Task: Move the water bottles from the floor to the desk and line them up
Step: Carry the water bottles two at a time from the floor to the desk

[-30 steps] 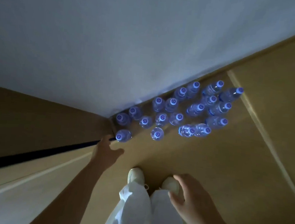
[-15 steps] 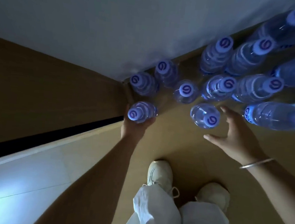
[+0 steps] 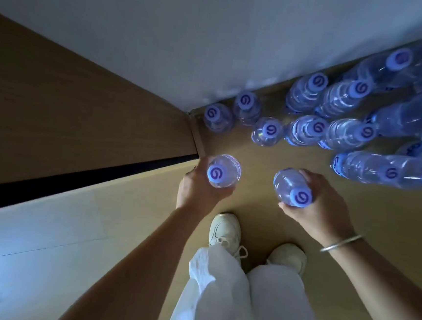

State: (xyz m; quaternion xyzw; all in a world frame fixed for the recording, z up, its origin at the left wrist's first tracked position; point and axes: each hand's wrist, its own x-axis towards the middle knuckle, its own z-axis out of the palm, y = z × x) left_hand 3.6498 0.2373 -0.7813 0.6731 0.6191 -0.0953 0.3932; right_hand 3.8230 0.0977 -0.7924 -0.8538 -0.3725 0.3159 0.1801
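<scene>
Fingers [image 3: 303,173] of the right hand [image 3: 320,207] curled round one clear plastic water bottle with a pale blue cap [image 3: 291,187], and the left hand [image 3: 197,186] gripped a second clear capped bottle [image 3: 223,171] from below; both bottles sat just above the tan floor [image 3: 376,238], near the white shoes [image 3: 224,231]. Beyond them, the remaining cluster of clear blue-capped bottles [image 3: 341,115] stood along the floor's far edge against the white wall [image 3: 216,32]. No bottle showed on the pale bench [image 3: 45,234], so I judged nearly all the moving and lining up remained.
</scene>
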